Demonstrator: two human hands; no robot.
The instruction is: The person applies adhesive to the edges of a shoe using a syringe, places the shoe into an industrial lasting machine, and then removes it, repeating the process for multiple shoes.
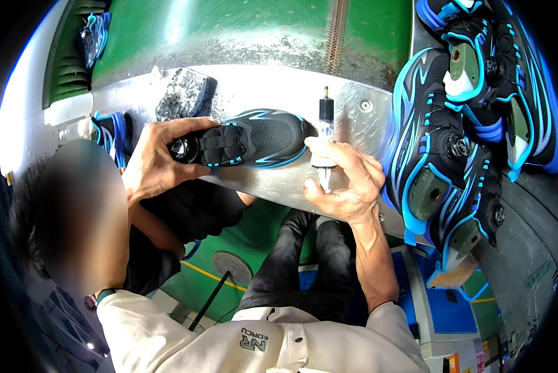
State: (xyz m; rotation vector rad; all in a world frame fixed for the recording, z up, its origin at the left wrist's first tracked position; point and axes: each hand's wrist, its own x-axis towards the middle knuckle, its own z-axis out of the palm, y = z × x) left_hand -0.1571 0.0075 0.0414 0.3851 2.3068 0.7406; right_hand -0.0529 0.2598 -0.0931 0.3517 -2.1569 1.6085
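Observation:
A black and grey athletic shoe [272, 138] with blue edging lies sideways on the metal worktop, toe to the right. My left hand [156, 163] is closed around its ankle end, fingers on the far side and thumb on the near side, by a round black dial [180, 149]. Just off the toe, my right hand [353, 177] grips a syringe [326, 127] between fingers and thumb. The syringe stands with its black end and brass-coloured tip pointing away from me. Its pale plunger end is near my thumb, and my fingers partly cover the barrel.
Several blue and black shoes with green lasts [427, 193] are piled at the right. A rough dark block [182, 93] sits behind the shoe on the metal worktop [248, 84]. A green surface [254, 37] lies beyond. A co-worker in black [192, 205] is close at my left.

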